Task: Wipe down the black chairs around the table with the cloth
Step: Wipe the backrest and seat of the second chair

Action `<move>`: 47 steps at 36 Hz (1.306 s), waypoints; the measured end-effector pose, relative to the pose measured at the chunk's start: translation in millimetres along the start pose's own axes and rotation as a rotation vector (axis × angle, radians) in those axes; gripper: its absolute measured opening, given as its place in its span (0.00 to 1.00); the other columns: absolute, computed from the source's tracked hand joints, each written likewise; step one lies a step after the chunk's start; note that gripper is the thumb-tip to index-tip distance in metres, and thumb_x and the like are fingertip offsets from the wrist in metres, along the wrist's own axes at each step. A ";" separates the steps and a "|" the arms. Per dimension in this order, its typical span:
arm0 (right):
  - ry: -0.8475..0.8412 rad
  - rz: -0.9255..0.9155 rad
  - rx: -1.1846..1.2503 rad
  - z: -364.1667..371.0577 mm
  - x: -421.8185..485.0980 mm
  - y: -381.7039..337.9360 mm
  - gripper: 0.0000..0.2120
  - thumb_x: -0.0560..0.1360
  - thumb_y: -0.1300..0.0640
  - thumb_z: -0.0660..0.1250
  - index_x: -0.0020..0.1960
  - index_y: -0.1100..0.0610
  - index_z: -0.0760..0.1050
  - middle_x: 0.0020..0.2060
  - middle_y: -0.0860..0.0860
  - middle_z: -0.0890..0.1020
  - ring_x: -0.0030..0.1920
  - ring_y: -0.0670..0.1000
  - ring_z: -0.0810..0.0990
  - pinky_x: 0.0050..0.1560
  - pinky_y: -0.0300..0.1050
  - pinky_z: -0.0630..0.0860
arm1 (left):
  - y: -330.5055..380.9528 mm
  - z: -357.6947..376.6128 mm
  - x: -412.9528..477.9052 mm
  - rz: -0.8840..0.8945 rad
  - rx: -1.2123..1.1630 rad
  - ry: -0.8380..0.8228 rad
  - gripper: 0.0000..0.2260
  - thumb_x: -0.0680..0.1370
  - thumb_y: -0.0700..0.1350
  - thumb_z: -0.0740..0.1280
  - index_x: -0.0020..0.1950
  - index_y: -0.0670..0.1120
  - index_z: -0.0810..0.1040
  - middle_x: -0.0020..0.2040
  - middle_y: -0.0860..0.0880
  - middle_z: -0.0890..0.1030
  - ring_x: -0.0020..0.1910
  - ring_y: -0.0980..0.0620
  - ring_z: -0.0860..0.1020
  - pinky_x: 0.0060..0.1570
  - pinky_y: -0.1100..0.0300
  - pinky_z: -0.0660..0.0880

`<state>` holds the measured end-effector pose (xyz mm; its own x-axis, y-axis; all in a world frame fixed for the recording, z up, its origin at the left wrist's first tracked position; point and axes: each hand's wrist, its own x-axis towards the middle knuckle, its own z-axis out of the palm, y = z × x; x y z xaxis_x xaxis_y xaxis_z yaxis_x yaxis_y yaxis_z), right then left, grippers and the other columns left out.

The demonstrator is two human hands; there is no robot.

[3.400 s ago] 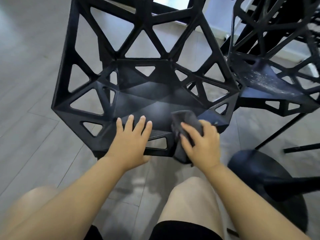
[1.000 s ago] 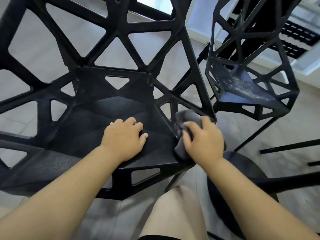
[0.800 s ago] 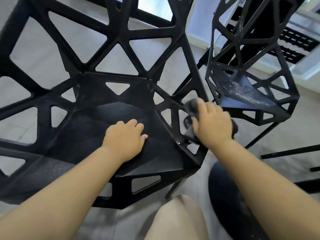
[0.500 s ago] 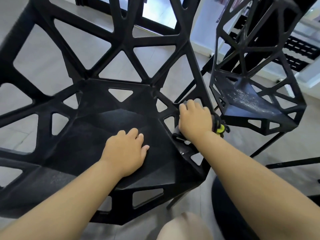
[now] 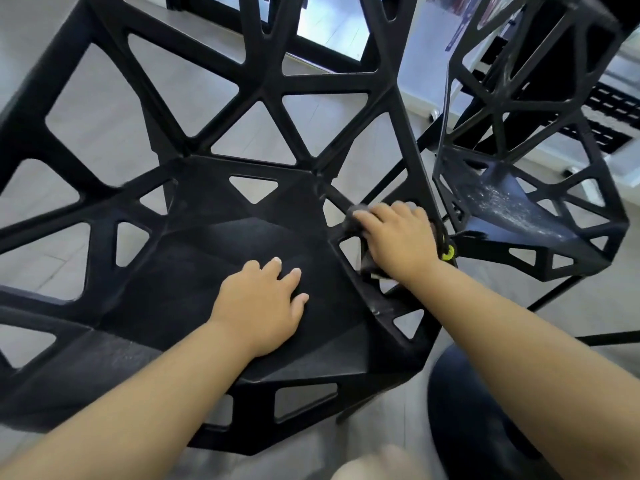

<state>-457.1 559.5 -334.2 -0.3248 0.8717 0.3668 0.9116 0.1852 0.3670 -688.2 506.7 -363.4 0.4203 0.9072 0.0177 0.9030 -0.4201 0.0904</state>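
Fingers, right hand (image 5: 398,244): curled over cloth (image 5: 369,264), pressing it on chair (image 5: 398,109) side frame;
Fingers, left hand (image 5: 259,306): spread flat on seat (image 5: 207,258)

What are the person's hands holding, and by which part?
The right hand grips the cloth, bunched under its palm against the black chair. The left hand holds nothing, resting flat on the seat.

Centre chair (image 5: 194,265): was matt black plastic, finely grained.
Upper-right chair (image 5: 512,206): seat showed whitish dust.
Cloth (image 5: 369,263): was dark fabric.
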 end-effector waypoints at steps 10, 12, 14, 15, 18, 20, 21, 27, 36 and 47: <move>-0.273 -0.017 0.159 -3.0 13.8 -44.3 0.12 0.75 0.54 0.63 0.58 0.51 0.77 0.50 0.52 0.80 0.48 0.59 0.79 0.43 0.50 0.71 | -11.7 -1.9 1.4 0.008 -0.056 0.086 0.24 0.79 0.62 0.49 0.69 0.54 0.71 0.66 0.57 0.73 0.55 0.52 0.74 0.42 0.59 0.73; -0.260 -0.073 0.261 -12.9 -3.5 -35.7 0.11 0.73 0.54 0.66 0.55 0.51 0.80 0.46 0.52 0.81 0.42 0.60 0.80 0.39 0.50 0.74 | -16.5 1.9 1.3 0.022 -0.085 0.063 0.23 0.80 0.61 0.49 0.73 0.55 0.65 0.71 0.59 0.66 0.60 0.54 0.70 0.47 0.61 0.72; -0.263 -0.100 0.269 -18.9 -16.8 -23.9 0.10 0.71 0.54 0.68 0.52 0.50 0.80 0.43 0.51 0.82 0.39 0.60 0.80 0.35 0.51 0.77 | -16.5 -0.2 2.4 0.026 -0.096 0.055 0.23 0.80 0.61 0.49 0.73 0.55 0.63 0.72 0.60 0.65 0.61 0.55 0.69 0.48 0.62 0.71; -0.262 -0.084 0.240 -18.5 -18.7 -17.4 0.10 0.71 0.54 0.68 0.52 0.51 0.80 0.43 0.51 0.82 0.39 0.60 0.80 0.34 0.51 0.77 | -16.6 1.1 3.5 0.036 -0.091 0.061 0.23 0.80 0.61 0.50 0.72 0.55 0.65 0.71 0.59 0.66 0.61 0.55 0.70 0.47 0.61 0.71; -0.225 0.074 0.061 -11.9 -1.7 -6.8 0.10 0.67 0.57 0.73 0.48 0.55 0.79 0.37 0.54 0.79 0.34 0.60 0.77 0.30 0.45 0.68 | -16.9 -0.9 11.5 0.048 -0.086 0.065 0.21 0.79 0.59 0.52 0.67 0.54 0.72 0.64 0.58 0.73 0.56 0.54 0.73 0.44 0.60 0.72; -0.189 0.182 -0.027 -4.7 15.4 -9.5 0.14 0.60 0.59 0.76 0.44 0.56 0.78 0.35 0.55 0.77 0.30 0.59 0.76 0.31 0.45 0.62 | -21.7 -2.1 19.4 0.060 -0.045 0.041 0.18 0.80 0.58 0.51 0.63 0.55 0.74 0.59 0.58 0.75 0.54 0.54 0.73 0.43 0.61 0.72; -0.174 0.205 -0.039 -1.1 22.8 -15.4 0.16 0.57 0.59 0.77 0.43 0.57 0.78 0.34 0.55 0.77 0.30 0.59 0.76 0.31 0.45 0.61 | -24.3 -2.5 23.4 0.067 -0.028 0.028 0.17 0.80 0.58 0.51 0.61 0.55 0.75 0.57 0.57 0.75 0.53 0.55 0.74 0.42 0.61 0.72; -0.214 0.017 -0.010 9.3 36.1 -42.6 0.12 0.62 0.59 0.74 0.44 0.56 0.78 0.35 0.54 0.78 0.32 0.58 0.77 0.31 0.44 0.61 | -33.0 -4.5 56.3 0.088 -0.018 0.011 0.15 0.81 0.56 0.52 0.54 0.52 0.75 0.52 0.55 0.73 0.52 0.53 0.75 0.39 0.60 0.66; -0.219 0.250 0.049 26.7 60.9 -35.2 0.12 0.75 0.57 0.66 0.57 0.57 0.72 0.51 0.56 0.75 0.46 0.59 0.77 0.37 0.47 0.64 | -53.3 26.8 74.5 -0.004 -0.146 0.148 0.27 0.74 0.59 0.52 0.58 0.43 0.80 0.56 0.45 0.79 0.55 0.44 0.77 0.54 0.51 0.74; -0.376 0.293 0.192 47.0 130.4 -57.2 0.13 0.79 0.56 0.61 0.63 0.56 0.69 0.56 0.56 0.68 0.49 0.61 0.75 0.40 0.49 0.66 | -55.7 24.5 76.5 -0.010 -0.197 0.094 0.26 0.73 0.59 0.54 0.57 0.43 0.80 0.55 0.45 0.79 0.54 0.44 0.77 0.53 0.50 0.76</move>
<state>-539.7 684.0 -347.5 0.0325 0.9959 0.0847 0.9920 -0.0425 0.1186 -704.1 598.9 -391.4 0.3932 0.9131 0.1078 0.8682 -0.4073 0.2834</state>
